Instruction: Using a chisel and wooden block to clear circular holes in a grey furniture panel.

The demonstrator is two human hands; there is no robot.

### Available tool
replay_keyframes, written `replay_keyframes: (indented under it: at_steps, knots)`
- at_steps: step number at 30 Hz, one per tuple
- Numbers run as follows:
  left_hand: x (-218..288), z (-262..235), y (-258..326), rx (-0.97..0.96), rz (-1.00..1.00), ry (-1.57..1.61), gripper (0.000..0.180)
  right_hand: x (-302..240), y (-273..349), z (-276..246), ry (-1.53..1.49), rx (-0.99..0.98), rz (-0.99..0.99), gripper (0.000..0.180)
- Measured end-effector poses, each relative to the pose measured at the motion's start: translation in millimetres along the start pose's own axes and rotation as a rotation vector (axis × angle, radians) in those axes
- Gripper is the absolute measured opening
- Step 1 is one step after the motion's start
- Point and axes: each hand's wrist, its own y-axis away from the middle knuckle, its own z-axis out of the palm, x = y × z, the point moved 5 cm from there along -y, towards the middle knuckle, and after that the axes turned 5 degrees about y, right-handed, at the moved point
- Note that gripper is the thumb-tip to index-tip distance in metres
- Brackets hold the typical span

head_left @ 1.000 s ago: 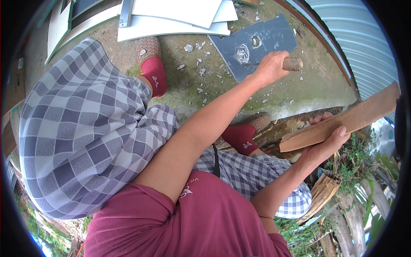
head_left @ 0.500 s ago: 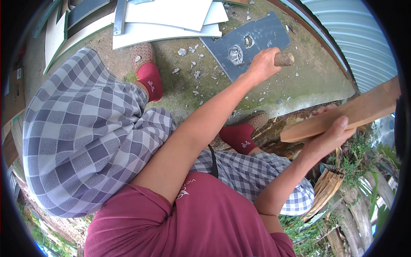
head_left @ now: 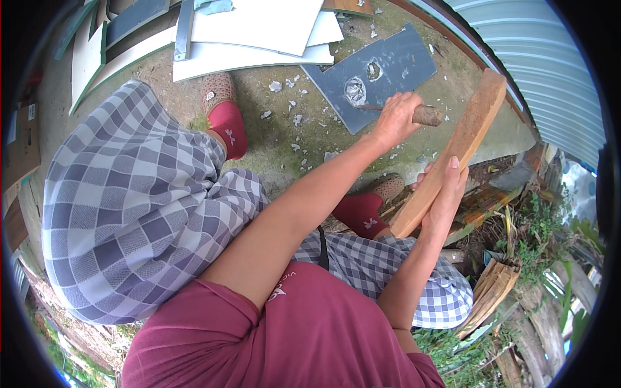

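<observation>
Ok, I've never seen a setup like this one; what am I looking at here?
There is no machine here: these are a person's own bare hands. Every picture comes from a wide camera worn on the head, looking down, so straight edges bend near the rim. The left hand holds a wooden-handled tool with a thin shaft. The right hand grips a long piece of wood. On the ground lie a dark panel with two rough, damaged spots, white boards and scattered pale scraps.
</observation>
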Motion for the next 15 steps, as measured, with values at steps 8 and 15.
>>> replay_keyframes:
  at_steps: [8, 15]
  knots:
    - [3.7, 19.6, 52.8, -0.117, 0.242, -0.075, 0.022, -5.8, 4.0, -0.4, -0.043, -0.002, -0.005, 0.046]
    - [-7.2, 22.9, 77.5, -0.251, 0.337, -0.132, 0.018, 5.1, 0.2, -14.3, 0.019, 0.07, -0.114, 0.045]
